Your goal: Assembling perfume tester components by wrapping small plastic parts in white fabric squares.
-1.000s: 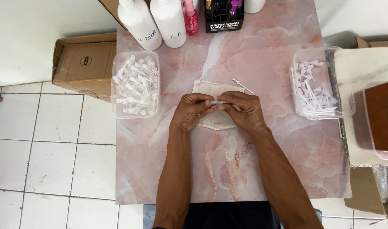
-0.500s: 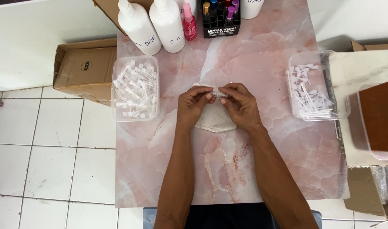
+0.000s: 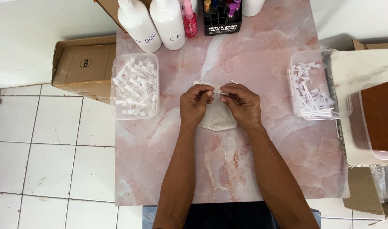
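Bright, even daylight, soft faint shadows, sharp focus throughout, slight wide-angle bending at the edges.

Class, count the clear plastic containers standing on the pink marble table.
2: one clear plastic container of small vials left of the hands, another of white sprayer parts at the table's right edge. Nothing seems hidden.

Two white bottles [image 3: 153, 23], pink bottle [image 3: 189, 19], black rack [image 3: 222, 17] at table's [image 3: 262, 51] far edge; cardboard box [image 3: 83, 68] on floor.
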